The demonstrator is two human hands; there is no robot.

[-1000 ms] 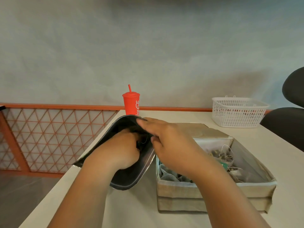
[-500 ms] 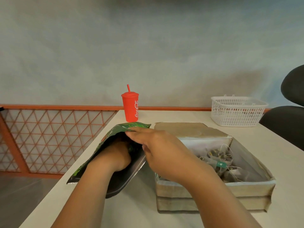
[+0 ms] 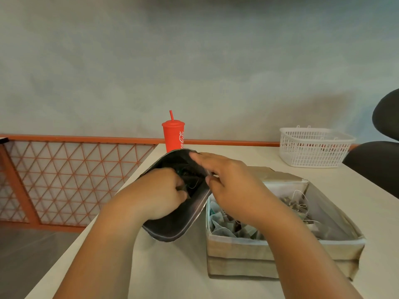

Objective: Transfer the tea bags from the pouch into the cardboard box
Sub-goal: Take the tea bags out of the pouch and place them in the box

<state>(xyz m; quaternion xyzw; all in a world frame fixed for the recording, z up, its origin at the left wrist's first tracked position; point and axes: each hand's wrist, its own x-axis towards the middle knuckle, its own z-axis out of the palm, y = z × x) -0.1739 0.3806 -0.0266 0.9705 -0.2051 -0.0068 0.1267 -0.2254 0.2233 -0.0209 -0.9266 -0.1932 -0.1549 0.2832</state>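
The pouch [image 3: 179, 223] swings back up, mouth open again, just left of the cardboard box [image 3: 280, 249]. Right hand [image 3: 233, 186] pinches its right rim while the left hand [image 3: 159, 190], fingers curled, grabs tea bags [image 3: 191, 182] inside — another batch looks ready to lift.

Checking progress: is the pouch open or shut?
Open: the pouch gapes; the left hand reaches inside, the right hand holds its rim.
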